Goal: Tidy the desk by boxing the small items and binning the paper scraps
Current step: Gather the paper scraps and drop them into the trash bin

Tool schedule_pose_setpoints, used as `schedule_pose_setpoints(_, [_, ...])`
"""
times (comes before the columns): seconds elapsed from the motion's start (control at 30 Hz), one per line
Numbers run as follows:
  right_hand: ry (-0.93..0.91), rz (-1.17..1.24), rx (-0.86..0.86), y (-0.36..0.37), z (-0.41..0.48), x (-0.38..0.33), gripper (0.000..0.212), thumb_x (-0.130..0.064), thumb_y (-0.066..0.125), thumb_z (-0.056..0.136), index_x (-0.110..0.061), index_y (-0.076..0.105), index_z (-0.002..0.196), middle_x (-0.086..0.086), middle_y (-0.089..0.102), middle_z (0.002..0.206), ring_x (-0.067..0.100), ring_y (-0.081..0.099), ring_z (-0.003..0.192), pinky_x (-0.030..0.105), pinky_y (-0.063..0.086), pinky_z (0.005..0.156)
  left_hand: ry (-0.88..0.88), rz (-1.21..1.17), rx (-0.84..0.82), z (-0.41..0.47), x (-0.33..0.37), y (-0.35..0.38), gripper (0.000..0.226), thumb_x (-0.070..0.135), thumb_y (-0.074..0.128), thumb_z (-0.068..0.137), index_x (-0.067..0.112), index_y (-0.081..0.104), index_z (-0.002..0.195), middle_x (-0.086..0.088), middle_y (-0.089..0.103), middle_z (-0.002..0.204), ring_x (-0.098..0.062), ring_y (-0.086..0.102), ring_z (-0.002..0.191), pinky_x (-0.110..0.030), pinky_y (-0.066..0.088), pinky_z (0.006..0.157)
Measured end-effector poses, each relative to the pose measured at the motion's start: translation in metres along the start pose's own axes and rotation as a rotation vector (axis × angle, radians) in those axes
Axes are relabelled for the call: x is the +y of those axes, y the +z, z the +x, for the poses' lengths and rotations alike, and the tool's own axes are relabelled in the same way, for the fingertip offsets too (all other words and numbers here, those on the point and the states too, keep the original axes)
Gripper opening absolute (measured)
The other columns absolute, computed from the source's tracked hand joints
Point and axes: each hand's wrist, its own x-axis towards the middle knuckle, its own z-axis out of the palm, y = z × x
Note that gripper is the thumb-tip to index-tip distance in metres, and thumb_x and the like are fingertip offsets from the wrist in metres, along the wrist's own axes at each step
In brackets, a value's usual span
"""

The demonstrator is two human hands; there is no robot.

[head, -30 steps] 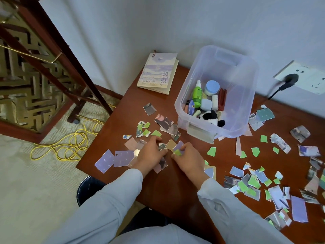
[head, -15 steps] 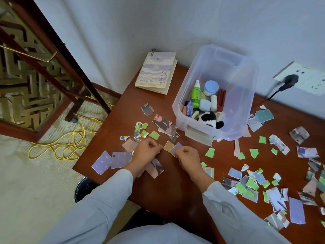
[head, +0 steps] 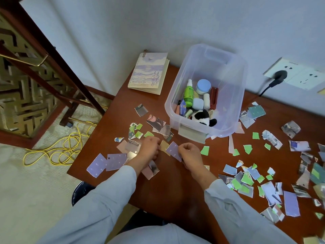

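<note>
Head view: I note the left hand (head: pixel 149 151) and right hand (head: pixel 190 156), pressed together a second ago, now slightly apart on the red-brown wooden desk (head: pixel 175 187), fingers curled on torn coloured paper scraps (head: pixel 173 150) just before the clear plastic box (head: pixel 228 110) already holding the small items (head: pixel 198 101), so scrap-gathering appears under way.

box (head: pixel 226 95) on desk (head: pixel 172 187) | notebook (head: pixel 149 73) left of box | scraps (head: pixel 249 178) right
</note>
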Motion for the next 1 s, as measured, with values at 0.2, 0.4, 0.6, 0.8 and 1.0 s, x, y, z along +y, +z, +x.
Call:
schedule_pose_setpoints(0.2, [-0.157, -0.619, 0.070, 0.002, 0.007, 0.008, 0.042, -0.041, 0.062, 0.079, -0.034, 0.047, 0.117, -0.013, 0.063, 0.099, 0.018, 0.068, 0.081, 0.031, 0.054, 0.069, 0.380, 0.864, -0.030, -0.002, -0.005, -0.005, 0.052, 0.021, 0.064, 0.086, 0.031, 0.042, 0.132, 0.003, 0.062, 0.104, -0.022, 0.061, 0.093, -0.025, 0.040, 0.062])
schedule_pose_setpoints(0.4, [-0.177, -0.836, 0.096, 0.001, 0.008, -0.001, 0.022, -0.043, 0.065, 0.079, -0.029, 0.051, 0.090, -0.008, 0.062, 0.081, 0.017, 0.061, 0.082, 0.026, 0.041, 0.058, 0.481, 1.039, 0.060, 0.000, -0.002, -0.006, 0.024, 0.027, 0.067, 0.084, 0.027, 0.050, 0.099, 0.002, 0.066, 0.097, -0.024, 0.059, 0.086, -0.029, 0.046, 0.063])
schedule_pose_setpoints(0.6, [-0.245, -0.757, 0.030, -0.002, 0.004, 0.002, 0.027, -0.047, 0.064, 0.080, -0.023, 0.057, 0.070, -0.006, 0.063, 0.070, 0.015, 0.061, 0.068, 0.023, 0.037, 0.052, 0.384, 0.956, 0.066, -0.001, -0.012, -0.009, 0.017, 0.032, 0.067, 0.084, 0.023, 0.054, 0.078, 0.004, 0.060, 0.074, -0.018, 0.057, 0.072, -0.027, 0.041, 0.055])
schedule_pose_setpoints(0.8, [0.007, 0.152, -0.167, -0.004, -0.016, 0.003, 0.008, -0.010, 0.055, 0.087, -0.011, 0.055, 0.079, 0.006, 0.049, 0.063, 0.013, 0.039, 0.046, 0.022, 0.027, 0.041, 0.197, 0.314, 0.081, -0.026, -0.018, -0.005, 0.016, 0.019, 0.050, 0.092, 0.013, 0.050, 0.077, -0.011, 0.054, 0.076, -0.022, 0.055, 0.073, -0.036, 0.047, 0.066])
schedule_pose_setpoints(1.0, [0.125, 0.442, -0.402, -0.004, -0.035, 0.002, 0.008, -0.002, 0.039, 0.085, -0.005, 0.046, 0.089, 0.011, 0.060, 0.074, 0.012, 0.040, 0.042, 0.016, 0.021, 0.031, -0.081, -0.446, 0.162, -0.073, -0.013, 0.002, 0.013, -0.002, 0.039, 0.085, 0.009, 0.043, 0.079, -0.010, 0.050, 0.071, -0.020, 0.051, 0.058, -0.028, 0.044, 0.052])
